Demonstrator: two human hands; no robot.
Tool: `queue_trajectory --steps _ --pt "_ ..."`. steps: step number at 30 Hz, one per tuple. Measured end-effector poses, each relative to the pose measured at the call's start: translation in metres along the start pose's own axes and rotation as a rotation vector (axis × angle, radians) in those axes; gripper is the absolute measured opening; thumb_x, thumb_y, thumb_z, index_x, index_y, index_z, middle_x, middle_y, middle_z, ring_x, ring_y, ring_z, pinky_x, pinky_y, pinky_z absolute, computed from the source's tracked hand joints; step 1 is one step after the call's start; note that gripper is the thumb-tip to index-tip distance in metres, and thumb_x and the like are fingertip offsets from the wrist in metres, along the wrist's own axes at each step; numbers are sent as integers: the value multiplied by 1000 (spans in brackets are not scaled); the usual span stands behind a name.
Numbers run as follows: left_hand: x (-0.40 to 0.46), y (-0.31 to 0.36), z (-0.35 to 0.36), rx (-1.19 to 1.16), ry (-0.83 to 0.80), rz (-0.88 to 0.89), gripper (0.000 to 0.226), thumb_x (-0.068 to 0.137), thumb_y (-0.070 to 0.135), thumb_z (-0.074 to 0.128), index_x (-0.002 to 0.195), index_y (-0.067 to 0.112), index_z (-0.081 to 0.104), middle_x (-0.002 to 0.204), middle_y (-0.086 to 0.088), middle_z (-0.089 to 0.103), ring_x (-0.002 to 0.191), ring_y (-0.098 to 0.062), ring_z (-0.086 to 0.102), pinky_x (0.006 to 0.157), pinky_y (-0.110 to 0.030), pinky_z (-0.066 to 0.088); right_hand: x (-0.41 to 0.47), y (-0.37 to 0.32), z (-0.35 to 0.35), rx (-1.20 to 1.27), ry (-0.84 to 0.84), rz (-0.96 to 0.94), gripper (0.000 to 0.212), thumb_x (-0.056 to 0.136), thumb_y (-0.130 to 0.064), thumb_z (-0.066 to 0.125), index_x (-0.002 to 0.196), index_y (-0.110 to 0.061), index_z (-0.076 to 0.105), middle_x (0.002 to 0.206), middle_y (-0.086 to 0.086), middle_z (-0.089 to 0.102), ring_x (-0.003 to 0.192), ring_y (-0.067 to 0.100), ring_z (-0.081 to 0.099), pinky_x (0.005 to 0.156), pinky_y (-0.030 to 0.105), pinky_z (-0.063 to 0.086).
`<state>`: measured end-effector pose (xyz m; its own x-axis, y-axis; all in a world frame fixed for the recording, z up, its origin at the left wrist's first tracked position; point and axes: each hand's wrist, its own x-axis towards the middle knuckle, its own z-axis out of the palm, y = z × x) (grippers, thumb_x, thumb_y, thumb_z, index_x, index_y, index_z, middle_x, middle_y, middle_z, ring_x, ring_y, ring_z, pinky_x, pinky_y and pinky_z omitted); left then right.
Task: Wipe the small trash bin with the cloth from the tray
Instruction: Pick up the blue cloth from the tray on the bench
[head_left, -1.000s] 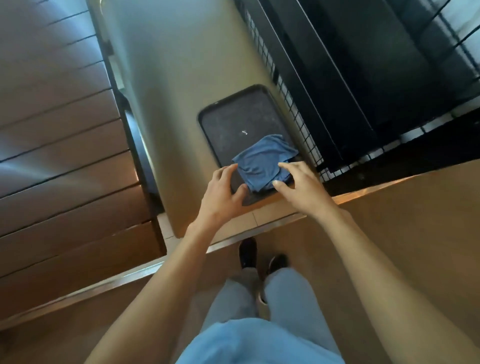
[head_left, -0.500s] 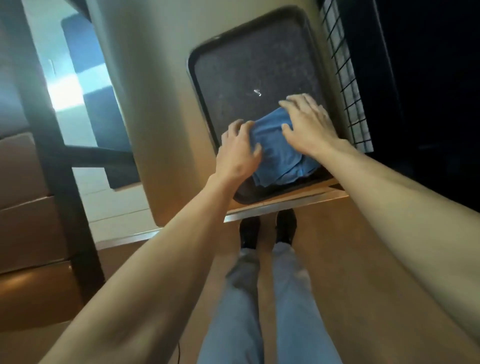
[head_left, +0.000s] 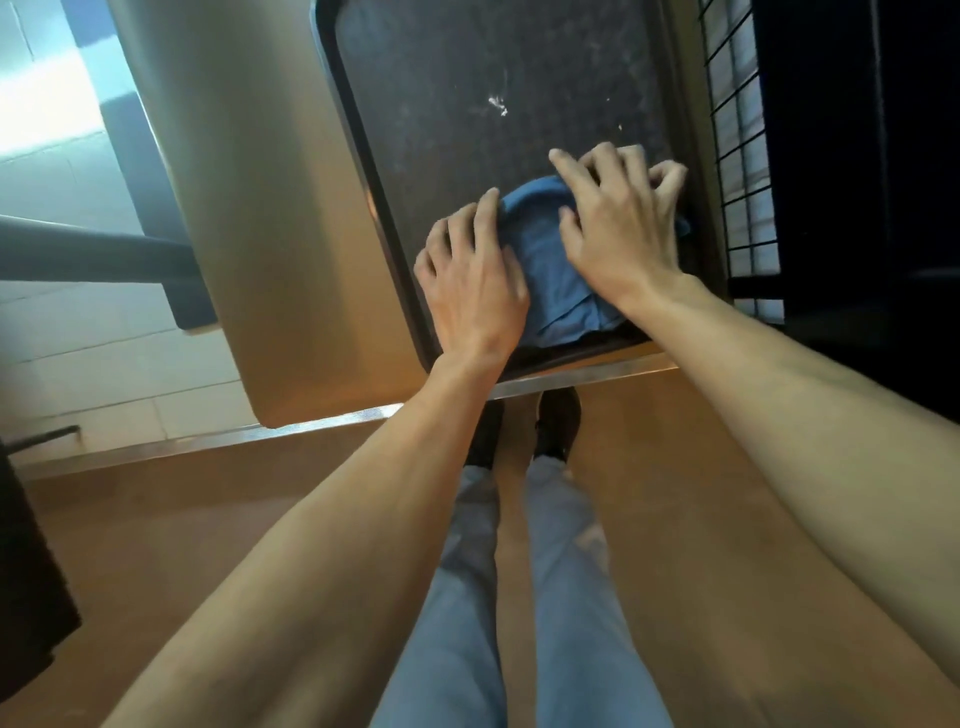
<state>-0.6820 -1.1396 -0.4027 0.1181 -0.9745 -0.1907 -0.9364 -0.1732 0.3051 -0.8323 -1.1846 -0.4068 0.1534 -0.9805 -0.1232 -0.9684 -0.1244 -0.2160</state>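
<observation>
A blue cloth (head_left: 550, 270) lies bunched at the near right corner of a dark tray (head_left: 467, 93). The tray rests on a pale counter (head_left: 249, 182). My left hand (head_left: 470, 280) rests on the cloth's left side with its fingers curled over the edge. My right hand (head_left: 618, 228) covers the cloth's right side, fingers bent and gathering the fabric. Much of the cloth is hidden under both hands. No trash bin is in view.
A black wire grid (head_left: 743, 145) stands right of the tray, with darkness beyond it. The counter's metal-trimmed front edge (head_left: 571, 374) runs below the tray. White tiled floor (head_left: 78, 332) and a dark bar (head_left: 93, 254) show at left. My legs and shoes (head_left: 556, 421) stand on brown floor.
Both hands came down onto the cloth from just short of it. Their fingers have since curled into the fabric and bunched it. The view has moved closer to the tray.
</observation>
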Motion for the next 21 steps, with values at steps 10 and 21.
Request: queue_trajectory --steps 10,21 --pt "-6 2 -45 -33 -172 -24 30 98 29 49 126 25 59 132 -3 49 116 -27 47 95 -43 41 -31 0 -45 77 -150 -13 27 94 -23 62 120 -23 69 120 2 61 113 28 54 89 46 36" --pt "-65 1 -140 -308 -99 71 20 106 27 45 123 20 53 115 -2 65 107 -22 56 101 -38 41 -79 -18 -143 321 -124 -78 21 99 -18 58 119 -19 64 110 0 67 107 24 59 98 44 40"
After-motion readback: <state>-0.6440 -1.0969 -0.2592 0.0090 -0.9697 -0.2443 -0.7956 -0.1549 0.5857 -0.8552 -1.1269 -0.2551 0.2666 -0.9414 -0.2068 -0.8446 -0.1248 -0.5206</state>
